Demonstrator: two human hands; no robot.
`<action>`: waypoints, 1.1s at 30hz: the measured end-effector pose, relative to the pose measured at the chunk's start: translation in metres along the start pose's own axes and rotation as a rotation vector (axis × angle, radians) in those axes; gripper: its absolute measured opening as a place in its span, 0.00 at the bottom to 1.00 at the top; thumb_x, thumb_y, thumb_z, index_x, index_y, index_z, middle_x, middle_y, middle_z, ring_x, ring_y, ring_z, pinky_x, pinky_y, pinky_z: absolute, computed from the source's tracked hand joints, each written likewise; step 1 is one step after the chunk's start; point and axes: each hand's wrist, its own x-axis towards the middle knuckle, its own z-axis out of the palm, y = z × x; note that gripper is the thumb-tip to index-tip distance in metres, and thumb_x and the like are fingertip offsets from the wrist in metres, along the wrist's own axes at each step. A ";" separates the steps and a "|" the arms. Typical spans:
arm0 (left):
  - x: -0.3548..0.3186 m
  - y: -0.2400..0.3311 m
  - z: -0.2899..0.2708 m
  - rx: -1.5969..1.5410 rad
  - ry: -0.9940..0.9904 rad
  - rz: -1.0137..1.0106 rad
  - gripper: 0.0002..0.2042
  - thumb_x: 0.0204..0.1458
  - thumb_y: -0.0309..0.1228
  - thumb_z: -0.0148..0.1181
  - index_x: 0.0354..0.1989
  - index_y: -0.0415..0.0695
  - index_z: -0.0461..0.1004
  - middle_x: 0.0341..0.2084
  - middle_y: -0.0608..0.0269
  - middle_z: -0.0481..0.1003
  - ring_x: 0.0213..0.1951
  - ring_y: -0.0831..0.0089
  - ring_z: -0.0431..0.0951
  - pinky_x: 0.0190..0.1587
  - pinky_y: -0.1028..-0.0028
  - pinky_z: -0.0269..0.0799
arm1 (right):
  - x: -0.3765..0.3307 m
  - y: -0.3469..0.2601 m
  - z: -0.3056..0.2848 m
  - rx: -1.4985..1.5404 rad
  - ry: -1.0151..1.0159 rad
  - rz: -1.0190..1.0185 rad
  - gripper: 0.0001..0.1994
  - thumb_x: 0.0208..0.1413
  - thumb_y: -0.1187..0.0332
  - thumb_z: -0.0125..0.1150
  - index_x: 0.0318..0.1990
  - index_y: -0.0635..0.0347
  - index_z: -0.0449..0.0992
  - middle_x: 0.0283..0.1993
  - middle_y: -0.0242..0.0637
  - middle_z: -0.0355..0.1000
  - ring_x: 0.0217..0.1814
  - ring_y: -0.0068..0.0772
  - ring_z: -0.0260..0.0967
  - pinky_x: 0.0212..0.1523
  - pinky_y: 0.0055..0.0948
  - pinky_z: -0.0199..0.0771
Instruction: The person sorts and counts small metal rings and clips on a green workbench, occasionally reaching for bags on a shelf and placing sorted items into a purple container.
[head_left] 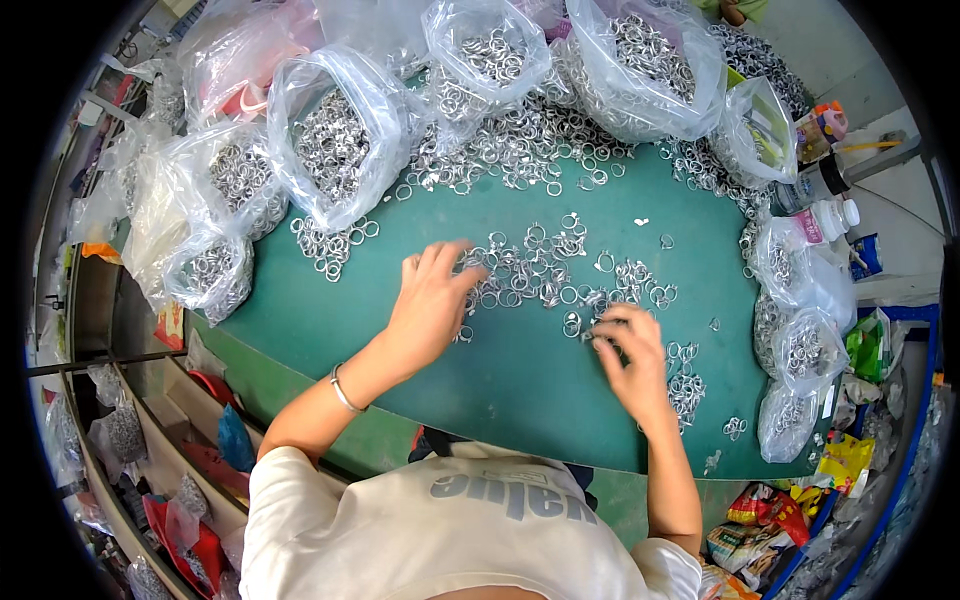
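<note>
On the green table (360, 320), a loose scatter of silver rings (545, 272) lies mid-top, w/ both hands on it. Left hand (432, 300) rests flat, fingers spread wide over the scatter's left edge; right hand (630, 350) is curled narrow, fingertips (603, 335) pinching at rings, can't tell if 1 is held. Clear bags of rings (335, 140) crowd the far edge & sides.
</note>
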 end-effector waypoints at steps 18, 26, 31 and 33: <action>0.035 0.099 0.034 -0.683 -0.047 0.172 0.13 0.43 0.21 0.63 0.40 0.42 0.72 0.34 0.58 0.72 0.39 0.59 0.73 0.43 0.65 0.69 | -0.054 -0.009 -0.027 0.911 0.127 0.510 0.14 0.58 0.73 0.54 0.52 0.64 0.70 0.42 0.37 0.74 0.43 0.24 0.70 0.41 0.23 0.70; 0.055 0.129 0.046 -0.664 -0.202 0.243 0.28 0.45 0.22 0.63 0.57 0.44 0.62 0.54 0.50 0.60 0.56 0.51 0.63 0.55 0.63 0.64 | -0.053 0.037 -0.095 0.293 0.576 0.484 0.05 0.55 0.74 0.58 0.36 0.66 0.75 0.29 0.33 0.74 0.26 0.19 0.68 0.24 0.22 0.68; 0.078 0.103 0.071 -0.211 -0.053 0.159 0.29 0.47 0.33 0.64 0.59 0.45 0.61 0.60 0.50 0.57 0.62 0.48 0.56 0.60 0.53 0.56 | -0.072 0.099 -0.183 -0.999 0.606 0.405 0.08 0.52 0.73 0.60 0.40 0.63 0.74 0.40 0.45 0.70 0.44 0.46 0.65 0.45 0.39 0.65; 0.075 0.105 0.076 -0.124 -0.138 0.229 0.30 0.47 0.39 0.63 0.59 0.46 0.62 0.61 0.52 0.56 0.63 0.49 0.53 0.61 0.47 0.52 | -0.059 0.081 -0.166 -0.841 0.659 0.358 0.09 0.51 0.73 0.60 0.40 0.63 0.73 0.44 0.44 0.68 0.47 0.48 0.63 0.48 0.41 0.63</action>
